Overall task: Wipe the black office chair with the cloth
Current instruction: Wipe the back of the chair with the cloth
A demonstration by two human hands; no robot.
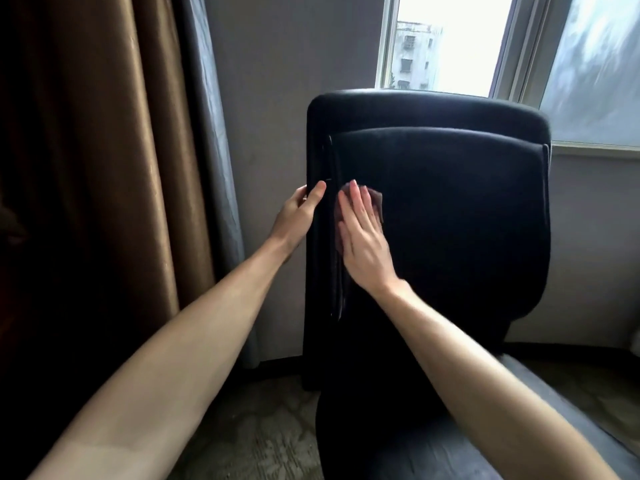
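The black office chair [450, 209] fills the middle of the head view, its tall backrest facing me and its seat low in front. My left hand [298, 216] grips the backrest's left edge, thumb on the front and fingers wrapped behind. My right hand [360, 237] lies flat with straight fingers on a small dark reddish cloth [377, 202], pressing it against the left part of the backrest cushion. Most of the cloth is hidden under the palm.
A brown curtain [104, 168] and a grey curtain [214, 168] hang at the left, close to the chair. A window [450, 46] and its sill [595, 148] are behind the backrest. Patterned carpet [270, 427] shows below.
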